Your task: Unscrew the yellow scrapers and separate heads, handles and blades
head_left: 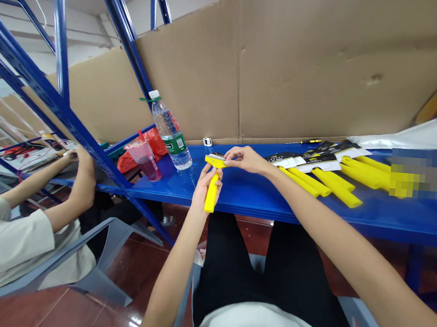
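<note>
Your view looks from your head, facing forward and down across the table (pixel 246 196) to the cardboard (pixel 304 74) at the top. It sits near: left hand (pixel 202 187) and right hand (pixel 248 160) fall mid-frame, your lap (pixel 229 247) bottom centre.

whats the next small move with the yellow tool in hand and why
I'd probably have the right grip gently press the near end of the yellow tool's head: its fingertips are right at that end, while the left grip is wrapped round the handle and could steady it.
</note>
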`<state>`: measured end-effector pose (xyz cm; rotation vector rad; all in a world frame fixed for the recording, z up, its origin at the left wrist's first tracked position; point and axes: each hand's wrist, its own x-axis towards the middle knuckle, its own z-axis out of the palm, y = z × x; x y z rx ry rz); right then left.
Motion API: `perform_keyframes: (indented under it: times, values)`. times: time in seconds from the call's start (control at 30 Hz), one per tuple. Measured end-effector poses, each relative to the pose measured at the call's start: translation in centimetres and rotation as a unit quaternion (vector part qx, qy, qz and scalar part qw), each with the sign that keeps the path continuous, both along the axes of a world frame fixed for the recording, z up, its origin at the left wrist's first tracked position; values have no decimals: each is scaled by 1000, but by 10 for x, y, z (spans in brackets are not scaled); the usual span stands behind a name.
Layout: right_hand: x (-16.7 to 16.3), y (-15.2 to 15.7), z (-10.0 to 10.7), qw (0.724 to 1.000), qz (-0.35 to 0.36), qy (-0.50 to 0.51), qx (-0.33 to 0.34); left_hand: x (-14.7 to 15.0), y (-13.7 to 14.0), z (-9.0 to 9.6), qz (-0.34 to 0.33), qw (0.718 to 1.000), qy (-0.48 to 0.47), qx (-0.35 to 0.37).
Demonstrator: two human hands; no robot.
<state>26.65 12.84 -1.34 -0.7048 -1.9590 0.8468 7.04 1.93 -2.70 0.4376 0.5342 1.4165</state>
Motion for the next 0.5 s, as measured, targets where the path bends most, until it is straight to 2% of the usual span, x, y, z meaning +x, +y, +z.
perform_keyframes:
  times: [0.2,0.5]
  values:
    - [-2,-3,0,1000,3,13,-26,0,1,-2,-3,1000,1,-6]
    - [-4,1,-4,1000,8,18,-20,-1,1,-1,-8,1000,-10,0]
